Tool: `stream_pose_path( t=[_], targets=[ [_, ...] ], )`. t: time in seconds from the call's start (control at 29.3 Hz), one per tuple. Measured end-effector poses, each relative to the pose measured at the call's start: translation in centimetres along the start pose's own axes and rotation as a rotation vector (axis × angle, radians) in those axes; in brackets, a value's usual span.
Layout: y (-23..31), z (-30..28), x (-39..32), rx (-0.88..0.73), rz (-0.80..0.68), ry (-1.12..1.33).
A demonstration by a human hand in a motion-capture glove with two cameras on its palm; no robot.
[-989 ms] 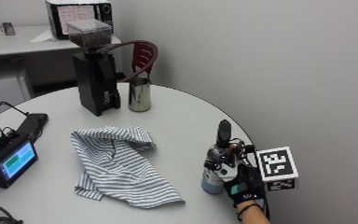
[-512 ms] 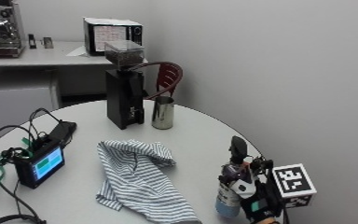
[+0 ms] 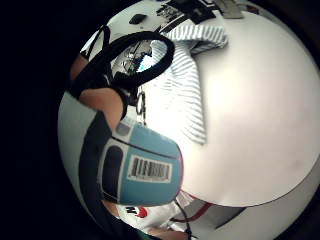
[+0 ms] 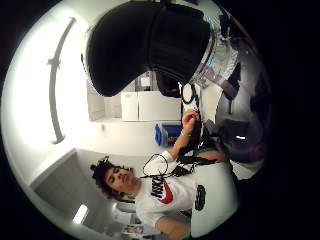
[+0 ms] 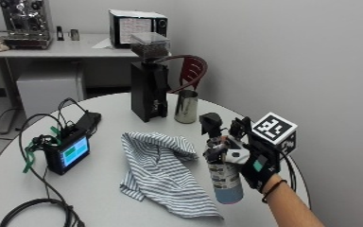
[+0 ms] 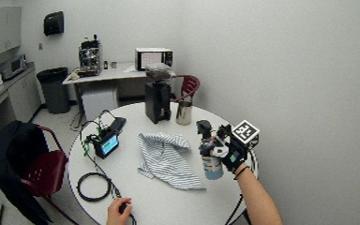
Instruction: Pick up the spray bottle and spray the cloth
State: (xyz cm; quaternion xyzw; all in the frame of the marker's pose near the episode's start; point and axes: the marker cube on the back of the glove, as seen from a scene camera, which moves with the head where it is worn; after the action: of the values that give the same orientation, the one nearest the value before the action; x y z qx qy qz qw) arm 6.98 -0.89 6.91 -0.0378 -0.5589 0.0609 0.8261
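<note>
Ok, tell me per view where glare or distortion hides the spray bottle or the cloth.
Outside view: even light, spray bottle and striped cloth plain. Little finger side palm view: bulging distortion, table washed out around the cloth. Thumb side palm view: bright ceiling glare, bottle barely readable, no cloth.

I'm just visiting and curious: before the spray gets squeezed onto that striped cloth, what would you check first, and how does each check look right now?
1. Spray bottle held: ok, the gloved right hand grips its neck.
2. Bottle lifted off the round table: ok, it seems raised.
3. Nozzle turned toward the striped cloth: ok, its black head faces that side.
4. Cloth within range: ok, it lies crumpled on the table beside the bottle.
5. Finger on the trigger: cannot tell.
6. Small screen device out of the spray: cannot tell, it sits beyond the cloth.
</note>
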Motion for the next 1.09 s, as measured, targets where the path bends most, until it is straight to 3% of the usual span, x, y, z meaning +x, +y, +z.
stream_pose_path(
  t=[0.27, 0.58, 0.85, 1.09],
  targets=[
    [2.7, 2.7, 6.8, -0.062, 0.168, -0.089],
    [2.4, 0.1, -3.5, -0.009, 0.033, -0.016],
    [3.3, 2.7, 3.0, -0.045, 0.162, -0.078],
    [3.8, -1.2, -3.6, 0.015, 0.035, -0.060]
  ],
)
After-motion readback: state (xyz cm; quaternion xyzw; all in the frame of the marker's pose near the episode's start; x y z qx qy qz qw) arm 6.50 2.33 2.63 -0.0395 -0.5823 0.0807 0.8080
